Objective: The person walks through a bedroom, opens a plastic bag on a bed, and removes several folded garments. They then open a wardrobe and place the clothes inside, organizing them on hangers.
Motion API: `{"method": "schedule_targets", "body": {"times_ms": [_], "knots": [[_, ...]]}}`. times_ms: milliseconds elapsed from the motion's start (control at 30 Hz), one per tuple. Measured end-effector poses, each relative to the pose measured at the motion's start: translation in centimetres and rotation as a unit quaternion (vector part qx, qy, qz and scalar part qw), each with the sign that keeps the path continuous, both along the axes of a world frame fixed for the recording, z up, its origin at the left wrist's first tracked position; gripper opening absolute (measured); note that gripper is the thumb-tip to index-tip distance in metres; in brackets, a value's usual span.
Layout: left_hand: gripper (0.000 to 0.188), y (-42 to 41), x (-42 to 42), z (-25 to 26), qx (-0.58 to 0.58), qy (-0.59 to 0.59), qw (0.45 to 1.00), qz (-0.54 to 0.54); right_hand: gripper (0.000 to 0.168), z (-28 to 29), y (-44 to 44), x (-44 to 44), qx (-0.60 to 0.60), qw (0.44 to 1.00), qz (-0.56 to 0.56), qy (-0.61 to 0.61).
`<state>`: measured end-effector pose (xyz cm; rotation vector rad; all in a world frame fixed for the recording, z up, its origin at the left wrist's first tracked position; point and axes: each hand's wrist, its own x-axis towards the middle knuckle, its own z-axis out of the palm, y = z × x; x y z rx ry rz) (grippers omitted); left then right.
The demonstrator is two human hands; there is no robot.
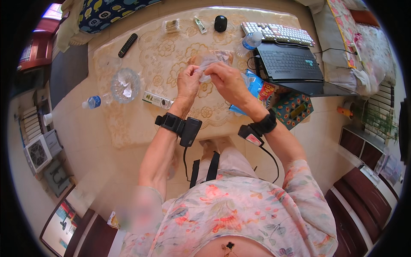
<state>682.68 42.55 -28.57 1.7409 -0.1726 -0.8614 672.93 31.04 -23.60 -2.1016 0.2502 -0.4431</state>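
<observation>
A clear plastic bag (209,60) is gathered between my two hands above the table. My left hand (188,84) pinches its bunched edge between thumb and fingers. From the other side, my right hand (228,82) grips the same plastic with bent fingers. Something brownish shows through the bag just beyond my fingers, too blurred to name. A blue snack packet (253,84) lies to the right, partly behind my right wrist. Near my left wrist is a slim white printed carton (156,99). Both wrists wear black straps with cabled devices.
A table (128,128) with a patterned cover carries a glass bowl (116,93) with crumpled paper, plastic bottles (249,41) (93,102), a remote control (127,45), a laptop (289,61), a keyboard (279,33), a toothpick box (171,26), a small tube (200,24), a black case (220,24) and a tissue box (293,110).
</observation>
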Motion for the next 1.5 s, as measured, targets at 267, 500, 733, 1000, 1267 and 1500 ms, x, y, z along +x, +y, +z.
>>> {"method": "schedule_targets", "body": {"times_ms": [267, 500, 733, 1000, 1267, 1500], "knots": [[0.016, 0.3, 1.2, 0.4, 0.059, -0.099, 0.993, 0.007, 0.016, -8.1, -6.1, 0.9, -0.121, 0.980, -0.160, 0.021], [0.021, -1.0, 1.4, 1.6, 0.011, -0.112, 0.993, -0.029, 0.017, -9.3, -2.8, 3.1, -0.093, 0.981, 0.089, 0.146], [0.021, -0.3, 1.9, 1.6, 0.027, -0.110, 0.993, -0.024, 0.025, -15.0, -3.7, 3.5, 0.083, 0.990, 0.039, 0.107], [0.021, -0.5, 1.5, 2.1, 0.038, -0.088, 0.994, -0.044, 0.029, -13.3, -4.1, 6.1, -0.131, 0.941, 0.097, 0.297], [0.021, 0.1, 1.5, 1.9, 0.018, -0.045, 0.999, -0.019, 0.040, -14.8, -6.1, 6.4, -0.219, 0.948, 0.128, 0.195], [0.022, 0.5, 1.1, 1.9, 0.033, -0.051, 0.998, 0.010, 0.029, -15.5, -6.4, 5.6, -0.125, 0.972, 0.106, 0.170]]}}
